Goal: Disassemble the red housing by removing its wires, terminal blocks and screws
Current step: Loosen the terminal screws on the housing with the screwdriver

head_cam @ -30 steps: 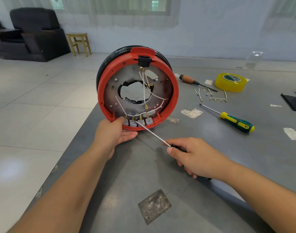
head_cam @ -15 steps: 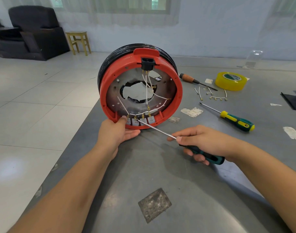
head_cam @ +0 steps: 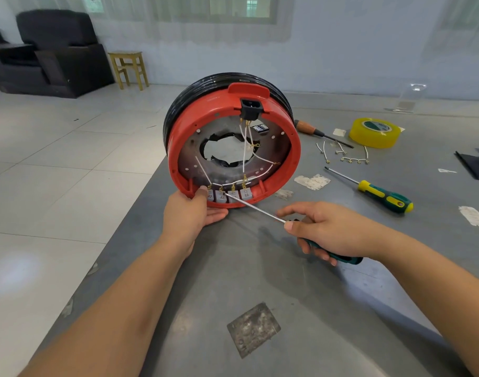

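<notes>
Head view, nearest first: a dull metal patch (head_cam: 253, 330) lies on the grey table (head_cam: 314, 308) between the two forearms. Above it the right hand (head_cam: 331, 232) grips the dark green handle of a screwdriver (head_cam: 256, 210), fingers curled round it and the thumb laid along the top where the shaft leaves the handle. Half a second ago the forefinger lay stretched along the shaft; a second ago the hand sat lower and closer to the body. The hand has come up and the tip now rests at the second of the four grey terminal blocks (head_cam: 227, 195), right where a brass lug meets it.

The left hand (head_cam: 190, 213) holds the lower rim of the red housing (head_cam: 233, 148), thumb hooked over the lip beside the first block, the other fingers under the rim. The housing stands on edge at the table's left side, and it has tipped slightly more upright across the three frames.

White wires (head_cam: 249, 159) run from the blocks to the black socket at the top, so nothing here is free yet. Judging from the tip's seat, the screw of that second block is being worked.

Farther off lie loose wire pieces (head_cam: 347, 156), a yellow-green screwdriver (head_cam: 377, 195), a wooden-handled screwdriver (head_cam: 317, 131) and a roll of yellow tape (head_cam: 374, 131).
</notes>
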Motion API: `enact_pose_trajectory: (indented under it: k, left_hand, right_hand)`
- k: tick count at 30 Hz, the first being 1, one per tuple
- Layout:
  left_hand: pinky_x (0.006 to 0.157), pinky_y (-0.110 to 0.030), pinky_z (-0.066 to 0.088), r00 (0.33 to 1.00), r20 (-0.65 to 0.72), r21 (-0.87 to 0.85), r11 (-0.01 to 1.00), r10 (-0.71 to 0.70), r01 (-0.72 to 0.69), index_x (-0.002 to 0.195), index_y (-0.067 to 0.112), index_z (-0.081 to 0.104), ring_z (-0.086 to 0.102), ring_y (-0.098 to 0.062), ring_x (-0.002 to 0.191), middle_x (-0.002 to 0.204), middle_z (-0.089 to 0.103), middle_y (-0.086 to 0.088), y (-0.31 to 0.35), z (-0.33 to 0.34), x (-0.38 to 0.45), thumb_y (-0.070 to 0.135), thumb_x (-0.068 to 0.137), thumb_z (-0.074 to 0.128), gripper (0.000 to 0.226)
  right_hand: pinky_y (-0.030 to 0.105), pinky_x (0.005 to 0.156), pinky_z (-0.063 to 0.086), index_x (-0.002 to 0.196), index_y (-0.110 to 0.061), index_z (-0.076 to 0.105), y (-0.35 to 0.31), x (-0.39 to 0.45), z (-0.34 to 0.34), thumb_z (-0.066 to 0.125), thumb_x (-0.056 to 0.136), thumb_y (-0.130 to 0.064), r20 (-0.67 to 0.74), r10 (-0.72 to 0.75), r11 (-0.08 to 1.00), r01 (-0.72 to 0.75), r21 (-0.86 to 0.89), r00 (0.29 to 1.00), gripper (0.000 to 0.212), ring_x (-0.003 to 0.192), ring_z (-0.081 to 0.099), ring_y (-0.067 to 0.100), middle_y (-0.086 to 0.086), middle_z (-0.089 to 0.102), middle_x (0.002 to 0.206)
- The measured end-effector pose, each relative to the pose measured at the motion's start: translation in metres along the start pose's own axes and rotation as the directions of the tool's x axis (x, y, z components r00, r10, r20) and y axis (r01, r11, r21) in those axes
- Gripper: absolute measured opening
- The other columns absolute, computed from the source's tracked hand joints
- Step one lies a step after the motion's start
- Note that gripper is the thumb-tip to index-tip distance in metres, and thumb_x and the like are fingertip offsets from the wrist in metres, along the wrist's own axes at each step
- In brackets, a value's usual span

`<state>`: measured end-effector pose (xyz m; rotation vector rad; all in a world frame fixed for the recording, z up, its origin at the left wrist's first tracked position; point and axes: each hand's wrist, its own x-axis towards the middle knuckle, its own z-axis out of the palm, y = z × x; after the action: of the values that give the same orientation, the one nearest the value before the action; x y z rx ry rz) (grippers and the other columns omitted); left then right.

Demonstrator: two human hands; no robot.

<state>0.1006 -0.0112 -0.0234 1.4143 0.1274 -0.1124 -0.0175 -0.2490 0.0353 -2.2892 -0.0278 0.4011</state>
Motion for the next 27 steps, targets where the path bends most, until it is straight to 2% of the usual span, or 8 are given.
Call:
enact_pose_trajectory:
  k: [4,8,14,18,22,27]
  left_hand:
    - [0.063,-0.033,0.065,1.000,-0.005,0.002,1.000,0.013,-0.013,0.116,0.005,0.061,0.080,-0.035,0.075,0.089,0.080,-0.016,-0.001,0.000,-0.001,0.016,0.110,0.051,0.016]
    - [0.063,-0.032,0.065,1.000,-0.014,0.007,1.000,0.020,-0.020,0.119,0.004,0.062,0.080,-0.034,0.074,0.093,0.080,-0.015,-0.001,0.001,-0.001,0.016,0.110,0.051,0.018]
    - [0.064,-0.033,0.066,0.999,-0.025,0.011,1.000,0.029,-0.029,0.120,0.005,0.062,0.080,-0.034,0.074,0.096,0.080,-0.016,-0.003,0.000,0.000,0.016,0.109,0.052,0.018]
    - [0.064,-0.034,0.066,0.999,-0.029,0.008,0.999,0.044,-0.044,0.119,0.008,0.062,0.080,-0.034,0.074,0.099,0.079,-0.015,-0.005,0.000,0.002,0.016,0.108,0.053,0.017]
    - [0.064,-0.034,0.066,0.998,-0.036,0.010,0.999,0.046,-0.046,0.120,0.008,0.062,0.080,-0.034,0.074,0.100,0.080,-0.015,-0.006,-0.001,0.004,0.016,0.108,0.053,0.018]
    - [0.063,-0.032,0.065,0.998,-0.039,0.012,0.999,0.047,-0.047,0.124,0.007,0.062,0.080,-0.033,0.074,0.102,0.079,-0.015,-0.006,0.000,0.004,0.017,0.108,0.053,0.020]
  right_hand:
    - [0.027,0.046,0.053,0.111,-0.035,0.054,-0.004,-0.001,-0.005,0.052,0.105,-0.041,-0.047,-0.014,0.987,0.007,-0.158,0.999,0.009,0.049,0.063,0.016,-0.005,0.075,0.078]
    - [0.017,0.046,0.051,0.108,-0.038,0.056,-0.008,0.001,-0.014,0.049,0.105,-0.044,-0.081,-0.044,0.944,0.015,-0.330,0.996,0.009,0.057,0.072,0.014,-0.013,0.073,0.080]
    - [0.018,0.047,0.053,0.114,-0.037,0.061,-0.016,0.003,-0.023,0.049,0.106,-0.042,-0.048,-0.046,0.940,0.027,-0.339,0.998,0.015,0.061,0.073,0.013,-0.018,0.073,0.085]
    - [0.026,0.051,0.058,0.117,-0.038,0.063,-0.021,0.004,-0.031,0.050,0.106,-0.041,-0.034,-0.051,0.941,0.036,-0.337,0.998,0.017,0.062,0.074,0.012,-0.014,0.074,0.086]
    - [0.027,0.051,0.059,0.119,-0.038,0.066,-0.025,0.008,-0.041,0.053,0.105,-0.041,-0.038,-0.062,0.927,0.044,-0.372,0.997,0.019,0.062,0.074,0.012,-0.015,0.075,0.085]
    - [0.022,0.050,0.057,0.122,-0.039,0.067,-0.028,0.012,-0.047,0.053,0.104,-0.041,-0.035,-0.071,0.908,0.050,-0.415,0.997,0.022,0.061,0.073,0.010,-0.020,0.073,0.084]
